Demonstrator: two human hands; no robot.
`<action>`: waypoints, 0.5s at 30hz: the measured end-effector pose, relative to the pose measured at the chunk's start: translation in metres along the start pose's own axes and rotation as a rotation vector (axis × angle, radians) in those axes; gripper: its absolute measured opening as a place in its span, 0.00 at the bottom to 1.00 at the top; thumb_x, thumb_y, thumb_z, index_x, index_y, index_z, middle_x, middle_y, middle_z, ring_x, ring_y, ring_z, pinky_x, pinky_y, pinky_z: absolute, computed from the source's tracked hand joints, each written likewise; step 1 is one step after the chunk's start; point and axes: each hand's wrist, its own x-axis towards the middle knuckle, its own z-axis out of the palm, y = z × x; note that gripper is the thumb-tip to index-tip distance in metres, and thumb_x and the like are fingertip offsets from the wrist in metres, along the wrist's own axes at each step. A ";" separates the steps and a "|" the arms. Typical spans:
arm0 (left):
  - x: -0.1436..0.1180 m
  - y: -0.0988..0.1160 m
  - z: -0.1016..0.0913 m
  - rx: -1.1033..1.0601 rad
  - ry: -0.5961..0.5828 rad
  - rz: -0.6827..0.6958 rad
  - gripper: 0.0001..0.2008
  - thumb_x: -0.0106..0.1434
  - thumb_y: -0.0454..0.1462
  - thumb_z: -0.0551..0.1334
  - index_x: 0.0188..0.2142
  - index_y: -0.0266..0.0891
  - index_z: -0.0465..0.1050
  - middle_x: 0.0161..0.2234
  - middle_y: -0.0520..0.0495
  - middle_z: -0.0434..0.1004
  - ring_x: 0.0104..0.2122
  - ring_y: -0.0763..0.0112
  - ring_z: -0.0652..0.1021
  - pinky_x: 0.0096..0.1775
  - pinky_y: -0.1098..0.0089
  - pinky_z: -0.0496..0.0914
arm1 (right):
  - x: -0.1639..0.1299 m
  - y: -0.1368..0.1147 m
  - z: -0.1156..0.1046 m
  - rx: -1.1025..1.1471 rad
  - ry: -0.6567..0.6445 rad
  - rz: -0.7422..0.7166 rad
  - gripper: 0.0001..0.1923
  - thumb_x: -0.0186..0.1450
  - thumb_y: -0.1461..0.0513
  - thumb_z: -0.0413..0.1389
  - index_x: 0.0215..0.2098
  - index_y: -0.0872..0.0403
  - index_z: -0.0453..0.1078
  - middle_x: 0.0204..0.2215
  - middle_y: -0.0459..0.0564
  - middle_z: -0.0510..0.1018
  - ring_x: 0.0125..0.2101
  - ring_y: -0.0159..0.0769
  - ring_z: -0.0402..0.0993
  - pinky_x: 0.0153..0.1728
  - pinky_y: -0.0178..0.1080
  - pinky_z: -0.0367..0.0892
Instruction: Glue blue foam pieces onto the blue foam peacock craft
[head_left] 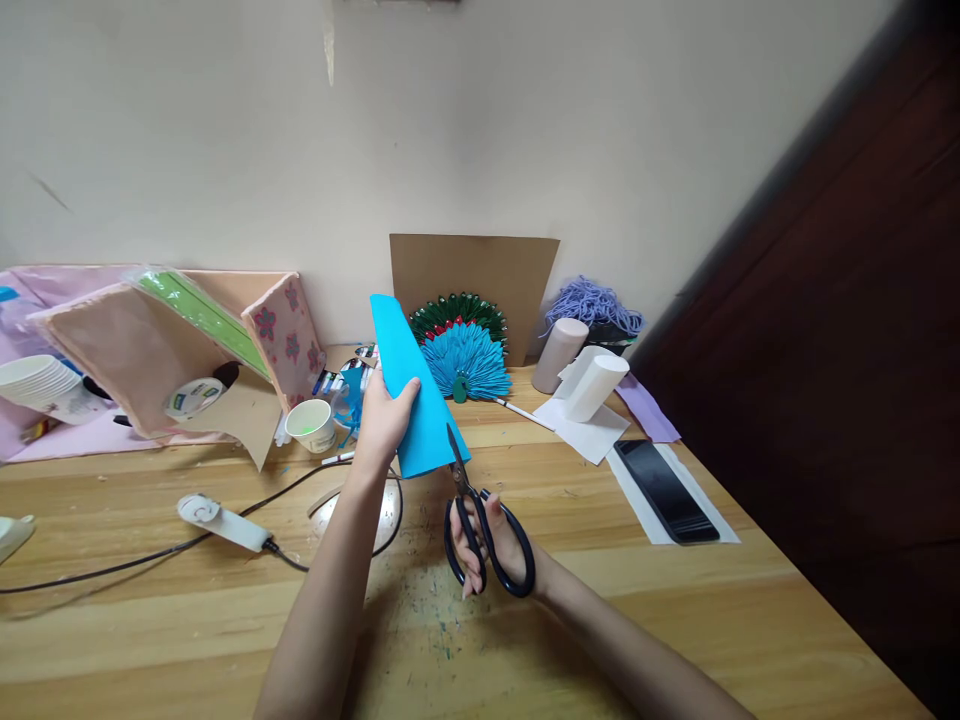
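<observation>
The left hand [382,420] is gripping a blue paper sheet [412,395] upright above the bench middle. The right hand [499,545] is holding black scissors [472,520], blades meeting the sheet's lower edge. Judged step: cutting is beginning; advancing calls for a steady sheet.

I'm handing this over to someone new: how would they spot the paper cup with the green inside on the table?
Start at the wooden table and look to its back left, where the pink cardboard panels lean. The paper cup stands upright just right of them, left of the left hand holding the blue sheet. Unlike the stacked white cups at far left, it stands alone, with green inside.
</observation>
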 end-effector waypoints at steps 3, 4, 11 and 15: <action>-0.002 0.002 0.002 0.025 -0.022 0.014 0.22 0.55 0.38 0.62 0.49 0.38 0.64 0.51 0.41 0.70 0.50 0.57 0.71 0.53 0.60 0.63 | 0.001 -0.001 0.002 -0.021 0.041 -0.030 0.38 0.44 0.29 0.45 0.26 0.55 0.60 0.08 0.38 0.63 0.07 0.25 0.59 0.11 0.32 0.66; -0.003 0.002 0.002 0.034 -0.022 0.017 0.22 0.56 0.38 0.62 0.50 0.38 0.64 0.52 0.40 0.70 0.51 0.56 0.71 0.53 0.60 0.63 | 0.002 0.000 0.003 -0.027 0.060 -0.032 0.37 0.45 0.30 0.46 0.26 0.55 0.60 0.08 0.37 0.62 0.07 0.24 0.58 0.10 0.32 0.65; -0.004 0.002 0.005 0.019 -0.027 0.011 0.18 0.55 0.38 0.62 0.45 0.37 0.65 0.48 0.40 0.72 0.48 0.57 0.73 0.51 0.61 0.65 | 0.005 0.002 0.008 -0.037 0.105 -0.031 0.39 0.42 0.28 0.44 0.27 0.54 0.58 0.07 0.35 0.61 0.06 0.24 0.58 0.09 0.30 0.63; -0.007 0.004 0.007 0.046 -0.076 0.038 0.19 0.54 0.38 0.62 0.45 0.36 0.66 0.46 0.40 0.73 0.47 0.57 0.73 0.50 0.60 0.65 | 0.011 -0.002 0.008 0.006 0.112 -0.037 0.39 0.42 0.28 0.43 0.26 0.54 0.57 0.07 0.37 0.62 0.06 0.25 0.60 0.11 0.32 0.66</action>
